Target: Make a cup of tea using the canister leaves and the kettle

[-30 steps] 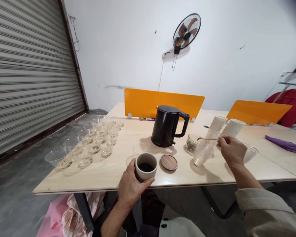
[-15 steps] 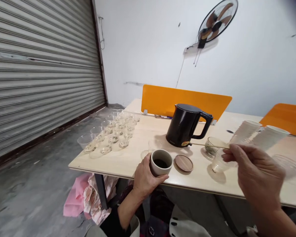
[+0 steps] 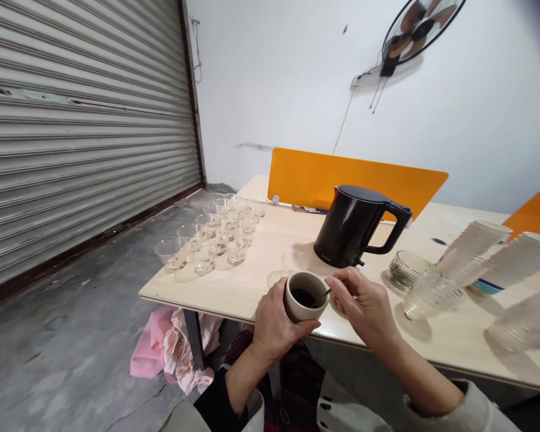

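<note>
Head view: we look down at our two hands meeting at a cup near the close edge of the counter (image 3: 252, 288).
Left hand: our left hand (image 3: 274, 321) wraps around the near side of the grey cup (image 3: 303, 297), fingers curled closed on its wall.
Cup: it stands upright on the counter, dark liquid inside, held between our two hands.
Right hand: our right hand (image 3: 364, 306) is pinched shut on a thin wooden stick (image 3: 326, 293), fingertips together just right of the cup's rim.
Stick: its far end dips into the cup's dark liquid; most of its length is hidden by our fingers.
Beyond the hands: a black kettle (image 3: 355, 225) stands upright just past the cup, handle pointing right, and a small clear glass (image 3: 294, 262) sits between kettle and cup.
Right of the right hand: a low ribbed glass bowl (image 3: 407, 268) stands near, then a stack of clear ribbed cups (image 3: 432, 294) lies tipped on its side, with stacks of white paper cups (image 3: 474, 246) lying beyond it.
Left of the left hand: rows of clear glasses (image 3: 211, 240) stand well apart from us, at the counter's far left side.
Behind the kettle: an orange divider (image 3: 315, 177) stands upright across the counter.
Under the counter: pink cloth (image 3: 150, 354) lies bunched on the floor, left of our left arm.
</note>
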The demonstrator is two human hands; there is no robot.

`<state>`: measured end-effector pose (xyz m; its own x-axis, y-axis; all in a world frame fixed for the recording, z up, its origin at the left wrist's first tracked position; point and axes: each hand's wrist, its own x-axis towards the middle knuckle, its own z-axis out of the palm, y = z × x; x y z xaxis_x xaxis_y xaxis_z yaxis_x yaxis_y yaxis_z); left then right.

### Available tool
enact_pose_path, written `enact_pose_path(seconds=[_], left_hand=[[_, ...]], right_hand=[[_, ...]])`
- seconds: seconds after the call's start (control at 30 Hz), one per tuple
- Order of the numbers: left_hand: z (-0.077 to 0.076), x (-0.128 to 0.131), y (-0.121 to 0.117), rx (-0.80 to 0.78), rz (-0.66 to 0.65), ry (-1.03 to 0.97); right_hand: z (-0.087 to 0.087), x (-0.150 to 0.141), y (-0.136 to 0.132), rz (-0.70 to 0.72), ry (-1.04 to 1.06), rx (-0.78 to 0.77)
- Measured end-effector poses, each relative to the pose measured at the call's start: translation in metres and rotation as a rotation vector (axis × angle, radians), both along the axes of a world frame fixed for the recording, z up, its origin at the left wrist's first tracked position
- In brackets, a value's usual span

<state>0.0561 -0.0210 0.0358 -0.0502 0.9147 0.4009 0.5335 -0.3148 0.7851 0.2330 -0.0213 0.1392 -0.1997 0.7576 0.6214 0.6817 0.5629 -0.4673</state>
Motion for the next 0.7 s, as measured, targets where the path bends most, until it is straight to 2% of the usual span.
enact_pose_path(seconds=[0.13, 0.3, 0.53, 0.7], left_hand=[[0.001, 0.001, 0.0, -0.005, 0.0, 0.003], [0.001, 0.0, 0.001, -0.003, -0.006, 0.008], [0.002, 0.0, 0.0, 0.003, 0.005, 0.018], [-0.002, 0.0, 0.001, 0.023, -0.001, 0.028]], right_hand=[[0.004, -0.002, 0.002, 0.087, -0.038, -0.119], [0.007, -0.003, 0.002, 0.117, -0.015, -0.208], [0.008, 0.001, 0.003, 0.005, 0.264, -0.335], [0.0, 0.02, 0.015, -0.043, 0.509, -0.322]])
